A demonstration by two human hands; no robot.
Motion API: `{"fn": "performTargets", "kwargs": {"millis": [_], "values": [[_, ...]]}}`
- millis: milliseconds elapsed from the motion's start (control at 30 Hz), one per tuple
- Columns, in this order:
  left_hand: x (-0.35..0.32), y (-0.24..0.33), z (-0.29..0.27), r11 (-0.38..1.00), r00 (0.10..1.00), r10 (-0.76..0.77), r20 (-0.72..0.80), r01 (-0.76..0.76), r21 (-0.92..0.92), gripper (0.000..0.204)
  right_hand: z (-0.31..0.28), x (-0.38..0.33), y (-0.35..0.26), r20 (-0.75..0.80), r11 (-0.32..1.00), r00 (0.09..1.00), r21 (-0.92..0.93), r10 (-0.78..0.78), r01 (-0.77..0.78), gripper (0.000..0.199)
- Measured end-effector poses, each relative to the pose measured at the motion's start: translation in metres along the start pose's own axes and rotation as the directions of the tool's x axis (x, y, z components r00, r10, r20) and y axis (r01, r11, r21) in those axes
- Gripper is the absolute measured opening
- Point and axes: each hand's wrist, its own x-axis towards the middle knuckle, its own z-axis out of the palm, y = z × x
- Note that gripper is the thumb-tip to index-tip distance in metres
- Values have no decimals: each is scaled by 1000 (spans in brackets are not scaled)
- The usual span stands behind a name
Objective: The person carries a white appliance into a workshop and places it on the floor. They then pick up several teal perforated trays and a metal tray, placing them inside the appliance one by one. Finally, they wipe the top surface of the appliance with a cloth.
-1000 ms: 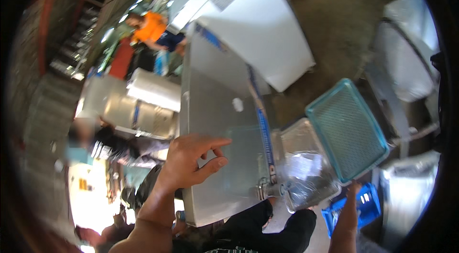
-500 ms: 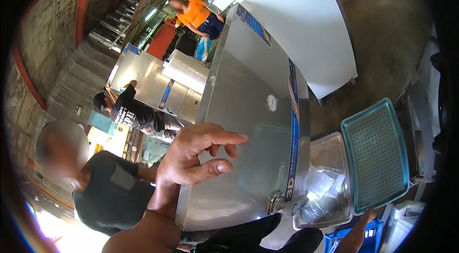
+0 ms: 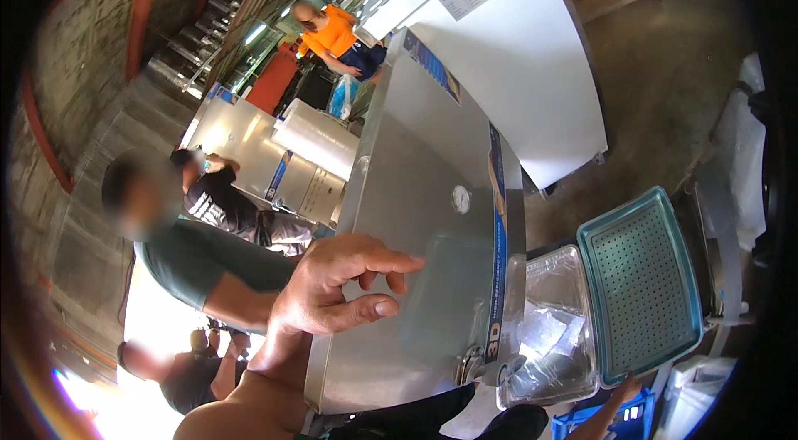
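Teal perforated tray: in the head view, tilted, right of the steel cabinet, beyond a clear tray. Right hand: by the teal tray's lower edge, grip impossible to tell. Left hand: before the cabinet, index and thumb spread apart, other fingers curled.

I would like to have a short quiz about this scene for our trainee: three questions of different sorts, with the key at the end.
1. True or false: the left hand is holding the teal tray.
2. Choose: the dial gauge on the steel cabinet is A) square, B) round, C) triangular.
3. Fill in: the hand nearest the teal tray is the ___ hand.

Key: 1. False. 2. B. 3. The right hand.
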Motion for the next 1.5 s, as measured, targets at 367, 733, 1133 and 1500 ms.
{"fn": "performTargets", "kwargs": {"millis": [367,733,1133,1500], "values": [[1,4,2,997,997,61,-57,-63,-44,40,-42,-17,-48,-186,994,977,-30,99,-107,49],[5,4,-2,992,992,115,-54,-117,-50,37,-85,-82,-93,-64,984,986,-81,154,-159,52],[2,1,-6,989,994,97,-58,-102,-102,35,-82,-105,-120,-121,998,991,-4,65,-66,58],[-3,2,-7,995,997,36,-75,-43,-90,27,-98,-130,-180,-37,718,981,676,-191,165,65]]}}
